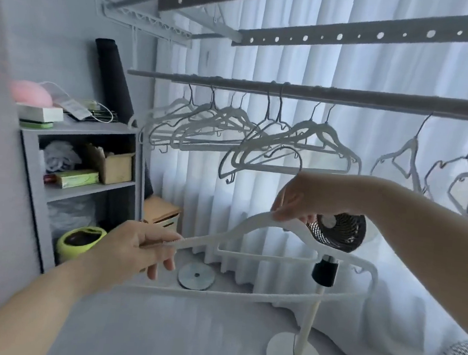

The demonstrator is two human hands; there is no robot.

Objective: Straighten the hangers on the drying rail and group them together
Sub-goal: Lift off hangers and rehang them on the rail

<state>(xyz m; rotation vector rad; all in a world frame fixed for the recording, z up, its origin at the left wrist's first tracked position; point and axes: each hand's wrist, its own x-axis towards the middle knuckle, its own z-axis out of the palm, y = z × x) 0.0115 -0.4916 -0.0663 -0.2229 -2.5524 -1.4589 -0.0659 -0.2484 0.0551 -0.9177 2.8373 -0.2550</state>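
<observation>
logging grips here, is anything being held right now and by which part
A white hanger, off the rail: left hand pinches its left shoulder arm, right hand grips its top near the neck.

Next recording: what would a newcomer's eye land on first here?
One white hanger is held low in the foreground, the left grip pinching its shoulder and the right grip round its top. Behind, more hangers dangle from the drying rail, bunched at left, askew at right.

Two bare forearms enter the frame, one from the lower left ending in the left hand (pixel 137 249), one from the right edge ending in the right hand (pixel 299 198).
</observation>
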